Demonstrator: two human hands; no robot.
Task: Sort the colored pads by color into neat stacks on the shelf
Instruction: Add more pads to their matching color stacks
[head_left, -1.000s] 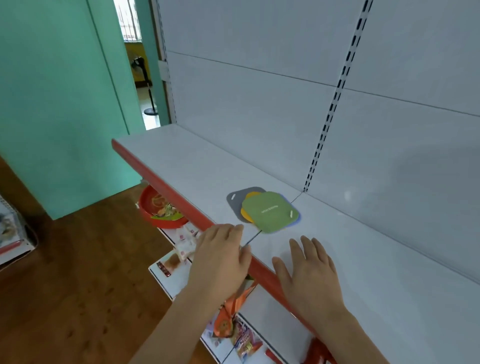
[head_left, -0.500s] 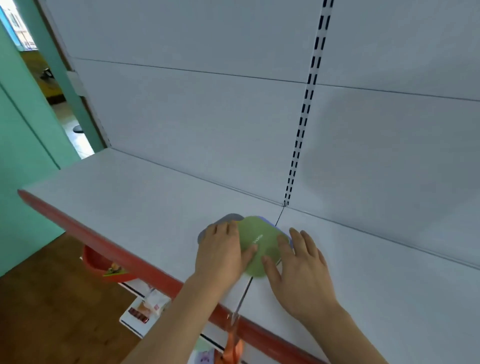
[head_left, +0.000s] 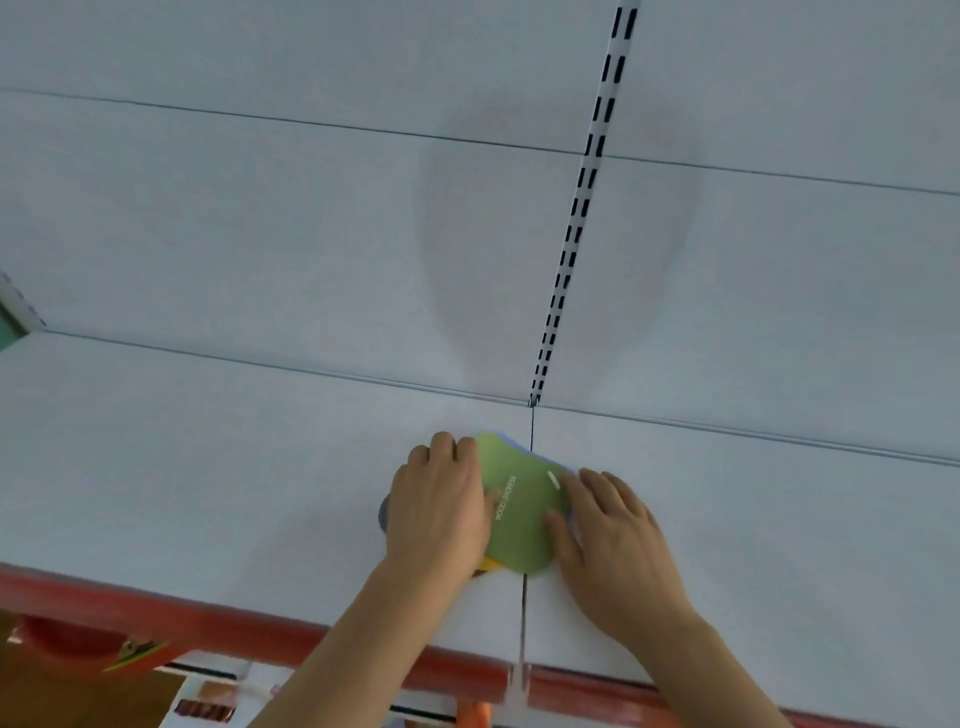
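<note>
Green and smooth, the top pad (head_left: 519, 514) is a rounded square with white lettering and a small white slot, lying between the two hands on the matte white shelf (head_left: 208, 457). The left hand (head_left: 439, 512) rests flat with slightly bent fingers over its left edge, covering most of a grey pad (head_left: 383, 513). The right hand (head_left: 605, 540) lies flat at its right edge, fingers straight; thin slivers of a blue pad (head_left: 540, 456) and a yellow pad (head_left: 488, 565) peek out beneath.

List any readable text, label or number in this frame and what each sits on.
Green pad: one line of white print runs along its face, too blurred to read.
Packets below the shelf: printing too small and blurred to read.
Nothing else carries text.
</note>
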